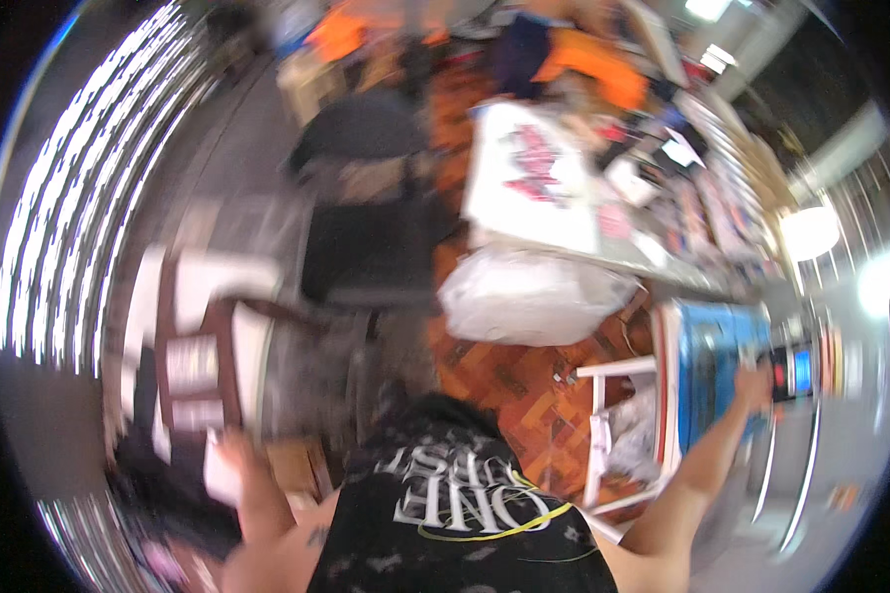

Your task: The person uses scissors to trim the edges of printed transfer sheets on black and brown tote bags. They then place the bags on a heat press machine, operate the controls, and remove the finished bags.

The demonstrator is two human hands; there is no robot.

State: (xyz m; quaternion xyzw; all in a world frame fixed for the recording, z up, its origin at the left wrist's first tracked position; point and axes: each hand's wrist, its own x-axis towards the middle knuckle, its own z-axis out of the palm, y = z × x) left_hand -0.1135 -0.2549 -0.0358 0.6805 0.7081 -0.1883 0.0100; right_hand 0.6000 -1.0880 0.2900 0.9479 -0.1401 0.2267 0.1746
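The left hand is a blur beside a brown-and-white piece of furniture; I cannot tell whether it grips anything. Next stands a black chair, then a white plastic bag near a counter bearing a red-printed white sheet. Past a blue container, the right hand meets a dark item with a blue panel, its grip unclear.
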